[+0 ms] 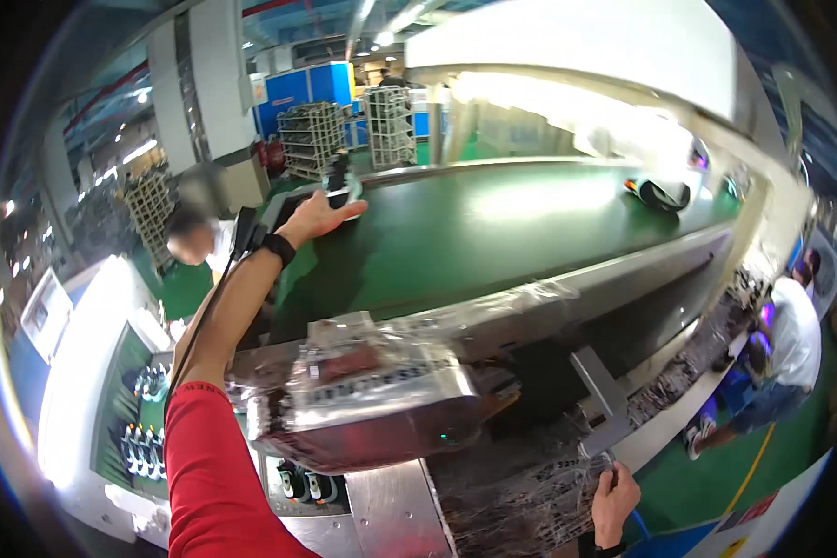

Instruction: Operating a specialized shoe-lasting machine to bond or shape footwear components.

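My left arm, in a red sleeve with a black wristband, stretches to the far left of the green conveyor belt (428,223). There my left hand (318,218) grips the near end of a dark and pale green shoe (341,177), thumb out to the right. My right hand (614,502) is low at the right, its fingers curled and closed beside the end of a grey metal bracket (608,430); what they hold is too small to make out. Between my arms sits a metal box (372,400) wrapped in clear plastic film.
Another shoe (662,193) lies on the belt's right part, by a bright lit hood (567,102). Several shoes (143,451) stand in a white machine at left. A person (794,325) bends at the right; another person (195,237) is at the left. Racks (312,139) stand behind.
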Tool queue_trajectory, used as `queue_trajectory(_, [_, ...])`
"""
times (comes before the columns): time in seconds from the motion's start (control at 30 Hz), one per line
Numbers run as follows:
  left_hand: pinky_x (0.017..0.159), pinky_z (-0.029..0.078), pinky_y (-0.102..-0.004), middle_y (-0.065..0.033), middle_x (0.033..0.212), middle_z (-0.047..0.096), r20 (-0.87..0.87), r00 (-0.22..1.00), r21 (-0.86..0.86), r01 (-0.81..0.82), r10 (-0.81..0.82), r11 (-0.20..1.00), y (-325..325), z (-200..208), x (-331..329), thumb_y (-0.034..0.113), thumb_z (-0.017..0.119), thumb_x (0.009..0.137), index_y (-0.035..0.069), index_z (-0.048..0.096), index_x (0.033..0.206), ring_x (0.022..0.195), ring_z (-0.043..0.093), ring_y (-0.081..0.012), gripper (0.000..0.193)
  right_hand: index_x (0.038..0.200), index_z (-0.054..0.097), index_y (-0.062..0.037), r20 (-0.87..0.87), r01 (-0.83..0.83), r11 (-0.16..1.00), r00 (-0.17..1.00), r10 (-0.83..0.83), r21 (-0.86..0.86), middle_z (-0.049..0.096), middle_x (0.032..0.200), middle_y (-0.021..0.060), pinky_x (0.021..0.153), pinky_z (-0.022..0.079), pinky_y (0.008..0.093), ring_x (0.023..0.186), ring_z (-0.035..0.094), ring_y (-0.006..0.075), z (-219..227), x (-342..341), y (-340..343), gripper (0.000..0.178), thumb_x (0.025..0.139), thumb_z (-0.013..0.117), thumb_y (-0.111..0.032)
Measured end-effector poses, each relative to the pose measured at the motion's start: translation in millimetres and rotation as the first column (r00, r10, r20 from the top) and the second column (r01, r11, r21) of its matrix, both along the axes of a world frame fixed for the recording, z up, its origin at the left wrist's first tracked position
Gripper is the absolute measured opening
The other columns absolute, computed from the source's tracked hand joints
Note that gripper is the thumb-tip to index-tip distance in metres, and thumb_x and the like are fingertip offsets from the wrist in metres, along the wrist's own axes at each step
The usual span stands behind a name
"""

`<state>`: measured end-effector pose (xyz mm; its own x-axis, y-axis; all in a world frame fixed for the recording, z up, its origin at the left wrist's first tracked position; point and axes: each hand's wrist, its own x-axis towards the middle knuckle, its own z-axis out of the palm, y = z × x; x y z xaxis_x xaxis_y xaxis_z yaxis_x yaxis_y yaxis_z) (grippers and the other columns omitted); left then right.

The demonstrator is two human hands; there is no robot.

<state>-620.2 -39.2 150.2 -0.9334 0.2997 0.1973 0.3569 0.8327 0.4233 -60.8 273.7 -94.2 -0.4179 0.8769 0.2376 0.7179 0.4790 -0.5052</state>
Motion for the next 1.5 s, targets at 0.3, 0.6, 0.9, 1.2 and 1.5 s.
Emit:
queue_trajectory(0.3, [0.102,0.042,-0.0385,-0.0283,0.126,0.057,-0.156,0.987,-0.047,0.035,-0.042,0.998,26,-5,11,0.044,0.077,0.060,-0.010,0.049,0.127,0.120,0.055,-0.0358,0.090,0.106,0.061,-0.0025,-0.202,-0.224,0.964,0.947,0.249,0.140,0.065,0.091,0.0205,0.069,0.049,0.0474,0.081,0.062,0.0406,5,-2,-1,0.028,0.080,0.066,-0.012])
queue_trajectory(0.6, [0.113,0.027,-0.0400,-0.0233,0.144,0.040,0.264,0.744,0.079,0.618,-0.614,0.782,96,33,145,0.037,0.083,0.068,-0.005,0.028,0.145,0.136,0.037,-0.0321,0.104,0.105,0.062,-0.0028,-0.334,-0.234,0.945,0.893,0.302,0.229,0.065,0.085,0.0187,0.069,0.049,0.0465,0.078,0.062,0.0382,8,10,4,0.026,0.080,0.062,-0.010])
queue_trajectory(0.9, [0.084,0.050,-0.0380,-0.0185,0.103,0.069,-0.421,0.862,-0.117,0.257,-0.283,0.959,117,41,229,0.028,0.084,0.062,-0.004,0.058,0.115,0.092,0.066,-0.0262,0.067,0.102,0.062,-0.0058,-0.354,-0.238,0.952,0.888,0.293,0.192,0.066,0.083,0.0164,0.068,0.050,0.0449,0.076,0.063,0.0349,4,10,-6,0.024,0.080,0.066,-0.014])
queue_trajectory(1.2, [0.084,0.050,-0.0338,-0.0105,0.104,0.068,-0.214,0.741,0.048,0.659,-0.637,0.751,89,27,421,0.019,0.085,0.066,0.001,0.061,0.113,0.092,0.062,-0.0153,0.056,0.092,0.063,-0.0070,-0.428,-0.215,0.946,0.851,0.304,0.244,0.065,0.076,0.0139,0.065,0.048,0.0454,0.073,0.062,0.0329,-7,16,5,0.011,0.084,0.063,-0.014])
queue_trajectory(1.5, [0.102,0.041,-0.0434,-0.0166,0.118,0.060,0.155,0.582,0.118,0.791,-0.798,0.600,100,-145,452,0.032,0.083,0.065,0.006,0.054,0.126,0.113,0.056,-0.0344,0.072,0.098,0.067,-0.0078,-0.563,-0.460,0.888,0.728,0.391,0.023,0.066,0.081,0.0174,0.068,0.050,0.0394,0.078,0.065,0.0327,-13,37,20,0.015,0.092,0.056,-0.016])
